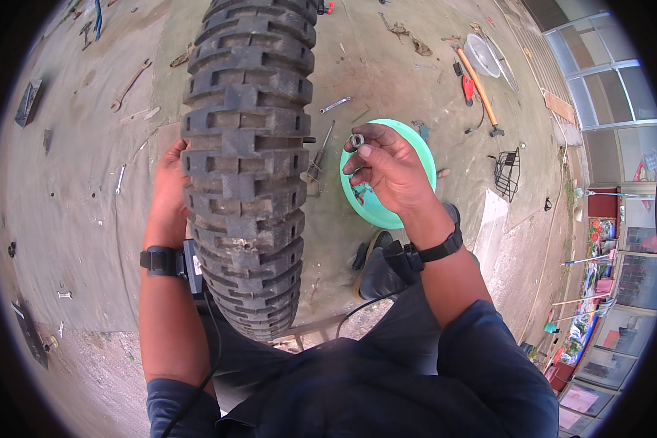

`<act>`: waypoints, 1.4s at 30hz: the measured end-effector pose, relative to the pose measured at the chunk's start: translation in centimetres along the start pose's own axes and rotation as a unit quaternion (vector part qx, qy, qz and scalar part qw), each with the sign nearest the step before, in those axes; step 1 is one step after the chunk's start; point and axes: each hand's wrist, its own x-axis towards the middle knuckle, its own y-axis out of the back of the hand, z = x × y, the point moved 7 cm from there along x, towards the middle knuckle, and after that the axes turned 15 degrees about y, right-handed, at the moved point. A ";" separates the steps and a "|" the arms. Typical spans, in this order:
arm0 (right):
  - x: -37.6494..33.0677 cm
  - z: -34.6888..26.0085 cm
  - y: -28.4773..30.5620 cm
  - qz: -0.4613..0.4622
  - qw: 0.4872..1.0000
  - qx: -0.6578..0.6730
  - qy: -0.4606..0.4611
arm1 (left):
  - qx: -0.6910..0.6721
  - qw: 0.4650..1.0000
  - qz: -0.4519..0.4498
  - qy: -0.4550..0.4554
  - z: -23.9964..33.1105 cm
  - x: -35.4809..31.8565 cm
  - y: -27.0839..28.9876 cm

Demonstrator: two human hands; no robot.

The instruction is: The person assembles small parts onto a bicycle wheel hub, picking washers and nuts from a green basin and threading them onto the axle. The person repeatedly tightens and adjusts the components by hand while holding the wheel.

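The tyre [247,153] is matt black rubber, its knobbly tread blocks rough and dusted grey. The nut [357,139] pinched in the right hand [387,171] is bare metal with a dull shine, and the fingertips look grimy. Behind it the basin [425,157] is smooth turquoise plastic — faintly glossy. The floor [80,190] is rough concrete, stained and dusty. The spanner [334,105] lying on it is bright metal — the left hand [169,193] rests against the rubber.

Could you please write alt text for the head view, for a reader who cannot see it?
The right hand pinches a small grey metal nut above a round turquoise plastic bowl on the concrete floor. The left hand grips the side of an upright black knobby rubber tyre, with wrenches scattered around.
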 end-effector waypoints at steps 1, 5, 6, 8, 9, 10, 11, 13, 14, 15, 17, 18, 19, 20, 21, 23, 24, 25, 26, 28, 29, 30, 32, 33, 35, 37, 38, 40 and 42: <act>-0.2 -0.2 0.0 -0.001 1.000 0.003 0.000 | 0.017 1.000 0.010 -0.005 0.1 0.0 0.1; -0.8 -1.2 -0.3 -0.013 1.000 0.008 0.005 | 0.101 0.993 0.058 -0.032 0.7 -0.3 0.2; -0.9 -1.5 -0.4 -0.017 1.000 0.006 0.006 | 0.117 0.990 0.065 -0.040 0.8 -0.3 0.0; -1.1 -2.0 -0.4 -0.027 1.000 0.009 0.012 | 0.171 0.978 0.084 -0.086 1.5 -0.6 -0.4; -1.1 -2.2 -0.4 -0.030 0.999 0.007 0.015 | 0.167 0.979 0.085 -0.083 1.6 -0.8 -0.3; -1.2 -2.4 -0.3 -0.030 0.999 0.012 0.018 | 0.165 0.979 0.084 -0.084 1.6 -0.9 -0.3; -1.4 -2.5 -0.3 -0.030 0.999 0.016 0.021 | 0.166 0.979 0.086 -0.085 1.7 -1.0 -0.3; -1.4 -2.6 -0.3 -0.032 0.999 0.020 0.026 | 0.168 0.978 0.088 -0.087 1.8 -1.2 -0.3; -1.5 -2.7 -0.3 -0.034 0.999 0.020 0.030 | 0.170 0.978 0.088 -0.089 1.9 -1.2 -0.3; -1.5 -2.8 -0.4 -0.036 0.999 0.020 0.034 | 0.170 0.977 0.089 -0.090 2.0 -1.3 -0.3; -1.6 -3.0 -0.4 -0.036 0.999 0.018 0.035 | 0.175 0.976 0.091 -0.092 2.2 -1.4 -0.3; -1.7 -3.1 -0.4 -0.037 0.999 0.016 0.035 | 0.176 0.976 0.090 -0.092 2.2 -1.4 -0.5; -1.7 -3.3 -0.5 -0.038 0.998 0.007 0.039 | 0.177 0.976 0.092 -0.092 2.3 -1.4 -0.5; -1.7 -3.4 -0.5 -0.040 0.998 -0.003 0.042 | 0.180 0.975 0.092 -0.093 2.3 -1.5 -0.6; -1.7 -3.6 -0.6 -0.041 0.998 -0.013 0.044 | 0.181 0.975 0.093 -0.093 2.3 -1.5 -0.7; -1.6 -3.9 -1.0 -0.050 0.997 -0.028 0.054 | 0.183 0.974 0.095 -0.093 2.4 -1.6 -0.7; -1.6 -4.0 -1.1 -0.051 0.996 -0.035 0.057 | 0.185 0.974 0.095 -0.094 2.4 -1.7 -0.7; -1.6 -4.2 -1.3 -0.050 0.996 -0.048 0.061 | 0.185 0.974 0.095 -0.093 2.4 -1.7 -0.7; -1.6 -4.4 -1.4 -0.047 0.995 -0.060 0.063 | 0.186 0.973 0.096 -0.094 2.4 -1.8 -0.7; -1.7 -4.7 -1.7 -0.043 0.994 -0.076 0.068 | 0.187 0.973 0.095 -0.096 2.4 -1.9 -0.7; -1.7 -4.9 -1.8 -0.042 0.993 -0.080 0.071 | 0.188 0.973 0.096 -0.096 2.4 -1.9 -0.7; -1.7 -5.1 -1.9 -0.043 0.993 -0.081 0.076 | 0.189 0.973 0.095 -0.097 2.4 -2.0 -0.7; -1.6 -5.3 -2.1 -0.042 0.992 -0.089 0.081 | 0.188 0.973 0.095 -0.096 2.3 -2.0 -0.8; -1.6 -5.4 -2.1 -0.041 0.992 -0.087 0.083 | 0.188 0.973 0.096 -0.097 2.4 -2.1 -0.7; -1.6 -5.5 -2.2 -0.039 0.991 -0.096 0.087 | 0.189 0.972 0.096 -0.099 2.4 -2.1 -0.7; -1.6 -5.7 -2.2 -0.038 0.990 -0.102 0.091 | 0.189 0.972 0.096 -0.101 2.5 -2.1 -0.7; -1.6 -5.8 -2.2 -0.039 0.989 -0.105 0.093 | 0.190 0.972 0.095 -0.101 2.5 -2.2 -0.7; -1.6 -6.0 -2.3 -0.038 0.988 -0.112 0.095 | 0.189 0.972 0.095 -0.102 2.5 -2.1 -0.7; -1.7 -6.1 -2.3 -0.034 0.989 -0.113 0.093 | 0.190 0.972 0.095 -0.103 2.6 -2.1 -0.7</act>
